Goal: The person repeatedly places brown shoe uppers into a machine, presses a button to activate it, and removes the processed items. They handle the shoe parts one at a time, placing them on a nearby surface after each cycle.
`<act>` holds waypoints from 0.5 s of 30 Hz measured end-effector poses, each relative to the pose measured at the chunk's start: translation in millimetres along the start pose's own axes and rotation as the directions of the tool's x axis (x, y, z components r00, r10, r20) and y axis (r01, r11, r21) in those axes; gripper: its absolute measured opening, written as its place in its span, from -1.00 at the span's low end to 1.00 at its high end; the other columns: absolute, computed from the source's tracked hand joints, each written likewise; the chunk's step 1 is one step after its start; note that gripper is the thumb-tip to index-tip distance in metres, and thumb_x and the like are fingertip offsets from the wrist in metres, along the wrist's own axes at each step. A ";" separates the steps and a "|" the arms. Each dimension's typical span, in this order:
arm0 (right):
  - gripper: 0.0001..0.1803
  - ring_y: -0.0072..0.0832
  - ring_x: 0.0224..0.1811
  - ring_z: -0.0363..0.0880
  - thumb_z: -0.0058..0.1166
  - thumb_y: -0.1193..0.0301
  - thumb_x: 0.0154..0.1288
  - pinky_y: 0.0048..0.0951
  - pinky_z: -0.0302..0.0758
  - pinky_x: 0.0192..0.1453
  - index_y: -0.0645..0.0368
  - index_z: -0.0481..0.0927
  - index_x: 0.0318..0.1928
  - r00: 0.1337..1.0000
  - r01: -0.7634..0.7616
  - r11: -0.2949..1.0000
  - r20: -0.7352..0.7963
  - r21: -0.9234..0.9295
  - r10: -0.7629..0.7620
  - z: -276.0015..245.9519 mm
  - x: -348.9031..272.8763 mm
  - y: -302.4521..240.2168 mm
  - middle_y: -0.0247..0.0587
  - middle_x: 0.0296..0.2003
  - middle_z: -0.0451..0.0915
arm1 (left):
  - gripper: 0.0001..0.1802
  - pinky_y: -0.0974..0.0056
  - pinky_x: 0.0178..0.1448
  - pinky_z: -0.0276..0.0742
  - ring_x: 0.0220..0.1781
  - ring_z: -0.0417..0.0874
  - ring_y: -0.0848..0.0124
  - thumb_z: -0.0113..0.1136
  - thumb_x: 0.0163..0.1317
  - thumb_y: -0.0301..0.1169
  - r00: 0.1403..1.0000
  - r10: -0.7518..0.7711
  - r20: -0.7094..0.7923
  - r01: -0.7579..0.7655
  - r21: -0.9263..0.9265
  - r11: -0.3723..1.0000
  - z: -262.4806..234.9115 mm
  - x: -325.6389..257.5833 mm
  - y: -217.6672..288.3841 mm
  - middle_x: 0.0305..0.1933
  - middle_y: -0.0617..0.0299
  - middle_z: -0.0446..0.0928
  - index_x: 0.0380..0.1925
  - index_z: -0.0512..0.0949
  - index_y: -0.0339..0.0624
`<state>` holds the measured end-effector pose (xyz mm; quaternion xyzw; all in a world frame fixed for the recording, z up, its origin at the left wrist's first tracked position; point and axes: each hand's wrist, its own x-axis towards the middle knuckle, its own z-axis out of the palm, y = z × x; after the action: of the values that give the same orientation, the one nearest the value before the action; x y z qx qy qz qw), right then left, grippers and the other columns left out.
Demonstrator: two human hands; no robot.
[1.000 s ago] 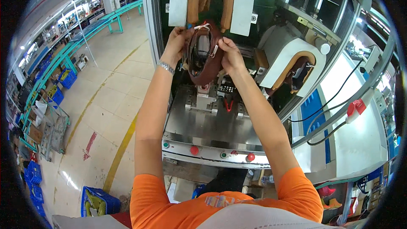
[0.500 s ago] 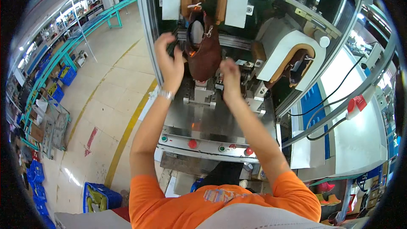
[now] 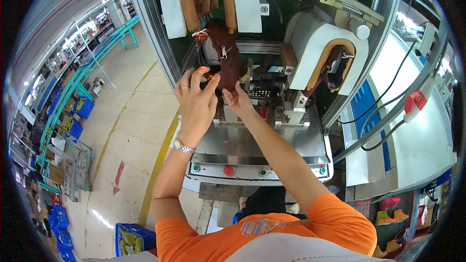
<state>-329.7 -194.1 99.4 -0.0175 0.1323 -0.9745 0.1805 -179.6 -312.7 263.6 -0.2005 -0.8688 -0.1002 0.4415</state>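
A dark brown leather boot upper (image 3: 230,63) with a metal zip pull sits at the machine's left station, under a white and tan U-shaped clamp (image 3: 188,0). My left hand (image 3: 196,104) is at the boot's lower left side, fingers spread and slightly bent, partly covering it. On the boot's lower right edge rest the fingertips of my right hand (image 3: 239,102), which is half open with the fingers apart. Whether either hand bears any of the boot's weight cannot be seen. A second brown boot (image 3: 335,70) is inside the right-hand white clamp (image 3: 357,53).
Below the hands lies a metal machine bed (image 3: 238,145), with a front panel of green and red buttons (image 3: 228,170). Metal brackets (image 3: 293,109) stand to the right. A frame post (image 3: 150,24) rises at left; a cabled red switch (image 3: 415,101) hangs at right.
Both hands have moved in to the boot, the left rightward and downward, the right leftward. The whole view has shifted a little. The second boot stays in its clamp.
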 end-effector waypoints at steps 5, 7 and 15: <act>-0.67 -0.40 -0.35 0.63 -0.08 0.11 0.33 -0.42 0.62 -0.28 0.09 0.45 -0.11 1.000 -0.026 0.991 0.012 -0.132 0.028 -12.9 11.1 -10.4 -0.21 -0.25 0.58 | -0.50 0.05 0.22 0.15 0.17 0.27 0.11 0.10 -0.03 -0.56 0.999 -0.026 0.037 0.027 -0.024 0.999 5.4 -5.3 2.8 0.20 0.15 0.27 0.01 0.47 -0.08; -0.67 -0.40 -0.34 0.63 -0.09 0.11 0.34 -0.40 0.61 -0.26 0.08 0.45 -0.10 1.000 -0.014 0.990 0.009 -0.141 0.016 -16.1 11.6 -7.0 -0.21 -0.24 0.58 | -0.49 0.05 0.20 0.16 0.14 0.29 0.11 0.11 -0.04 -0.56 0.998 -0.028 0.054 0.029 -0.026 0.999 6.8 -6.0 2.8 0.20 0.14 0.27 0.03 0.46 -0.08; -0.69 -0.36 -0.30 0.62 -0.17 0.15 0.39 -0.37 0.59 -0.17 0.10 0.43 -0.07 0.999 0.034 0.993 -0.038 -0.117 -0.039 -5.9 8.8 13.9 -0.24 -0.21 0.56 | -0.50 0.05 0.16 0.18 0.11 0.30 0.10 0.10 -0.03 -0.53 1.000 0.003 0.029 -0.002 -0.032 0.999 10.5 -4.6 0.5 0.18 0.08 0.28 0.02 0.47 -0.06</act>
<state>-333.6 -208.3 89.9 -0.0110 0.1921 -0.9684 0.1587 -184.6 -309.7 253.7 -0.2102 -0.8730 -0.1108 0.4259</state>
